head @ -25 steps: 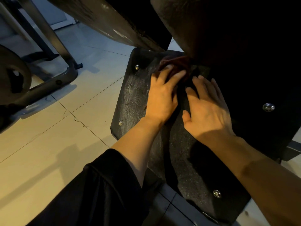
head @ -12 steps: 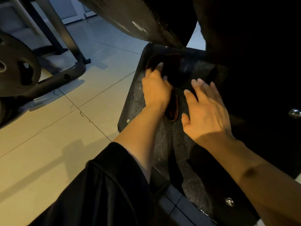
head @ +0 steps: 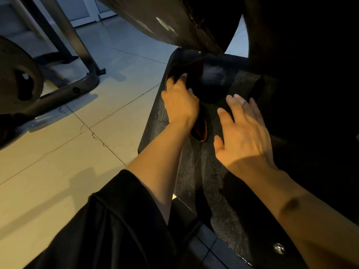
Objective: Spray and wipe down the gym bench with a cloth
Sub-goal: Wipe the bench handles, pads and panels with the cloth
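Note:
A dark reddish cloth [head: 201, 129] lies on the black textured base plate [head: 196, 171] of the gym bench, mostly covered by my left hand [head: 179, 101]. That hand presses the cloth down near the plate's far left corner, its fingertips reaching into the shadow under the bench's padded part [head: 174, 22]. My right hand [head: 242, 133] lies flat on the plate just to the right, fingers straight and spread, holding nothing. No spray bottle is in view.
A dark metal frame leg [head: 77, 61] and a weight plate [head: 17, 78] stand on the pale tiled floor [head: 68, 152] at the left. A bolt head [head: 278, 248] sits near the plate's front right. My dark-clothed knee [head: 108, 230] is at the bottom.
My left hand has slid the cloth leftward and farther along the plate, toward its far left corner. My right hand has stayed flat in about the same place.

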A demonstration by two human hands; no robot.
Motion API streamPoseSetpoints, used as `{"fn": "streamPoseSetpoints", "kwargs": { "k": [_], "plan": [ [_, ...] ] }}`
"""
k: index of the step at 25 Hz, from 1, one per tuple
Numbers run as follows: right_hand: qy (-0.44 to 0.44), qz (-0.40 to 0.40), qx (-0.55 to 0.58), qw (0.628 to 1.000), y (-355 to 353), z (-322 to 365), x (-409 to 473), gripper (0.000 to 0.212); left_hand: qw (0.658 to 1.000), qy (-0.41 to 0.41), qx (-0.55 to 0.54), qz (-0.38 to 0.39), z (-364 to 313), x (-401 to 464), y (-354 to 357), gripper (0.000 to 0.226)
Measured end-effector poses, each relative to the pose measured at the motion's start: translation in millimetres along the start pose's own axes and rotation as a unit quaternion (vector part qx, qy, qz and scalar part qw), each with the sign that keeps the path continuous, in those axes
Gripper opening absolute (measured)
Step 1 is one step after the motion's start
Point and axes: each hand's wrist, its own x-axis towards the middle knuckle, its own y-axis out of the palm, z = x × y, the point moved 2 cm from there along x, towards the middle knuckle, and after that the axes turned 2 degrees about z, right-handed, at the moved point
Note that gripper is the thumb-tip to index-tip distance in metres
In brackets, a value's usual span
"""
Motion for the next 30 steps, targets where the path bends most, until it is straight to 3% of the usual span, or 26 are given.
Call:
{"fn": "streamPoseSetpoints", "kwargs": {
  "k": [3,4,7,8,9,12,13,14,17,18,21,22,23,25,26,27,30],
  "plan": [
    [0.005,-0.010,0.009,1.000,-2,-1,1,0.062,0.976,0.206,0.033,0.060,-11,-22,1,0.048],
    [0.005,-0.012,0.011,1.000,-3,0,2,0.062,0.973,0.220,0.035,0.059,-9,-26,0,0.048],
    [-0.003,0.001,0.018,1.000,-7,-1,1,0.063,1.000,0.027,-0.004,0.007,8,-14,-4,0.048],
    [-0.007,0.007,0.017,1.000,-8,-2,0,0.063,1.000,0.002,0.003,0.012,6,-16,-7,0.049],
    [-0.010,0.013,0.012,1.000,-10,-4,-1,0.063,0.999,0.031,0.013,0.026,0,-20,-8,0.049],
    [-0.021,0.016,0.009,1.000,-14,-6,-4,0.063,0.968,0.234,0.038,0.086,-21,-43,-2,0.048],
    [-0.021,0.014,0.014,1.000,-16,-6,-4,0.063,0.962,0.254,0.050,0.089,-23,-44,0,0.048],
    [-0.021,0.014,0.018,1.000,-18,-5,-4,0.063,0.970,0.222,0.055,0.077,-20,-38,3,0.049],
    [-0.008,0.021,0.018,1.000,-21,-6,-5,0.065,1.000,-0.009,0.000,0.003,-5,-23,1,0.048],
    [-0.003,0.022,0.015,1.000,-22,-7,-5,0.066,1.000,-0.002,0.002,0.001,-5,-27,-1,0.046],
    [0.002,0.026,0.005,1.000,-21,-6,-4,0.066,0.972,0.224,0.051,0.050,-9,-50,-2,0.042],
    [0.000,0.032,0.005,0.999,-21,-5,-3,0.067,0.965,0.248,0.060,0.055,-6,-48,-3,0.043],
    [-0.004,0.038,0.004,0.999,-21,-4,-2,0.067,0.973,0.216,0.063,0.048,0,-39,-1,0.045],
    [-0.006,0.050,0.004,0.999,-19,-4,-1,0.067,1.000,0.011,0.017,0.002,14,-14,0,0.047],
    [-0.005,0.051,0.004,0.999,-17,-5,-1,0.068,0.997,-0.070,0.000,-0.014,15,-9,0,0.048],
    [-0.003,0.047,0.002,0.999,-16,-6,-1,0.068,0.997,-0.074,-0.008,-0.017,10,-11,0,0.048],
    [0.012,0.027,0.003,1.000,-11,-5,0,0.069,0.984,0.171,0.015,0.055,-19,-37,2,0.048]
  ]
}}
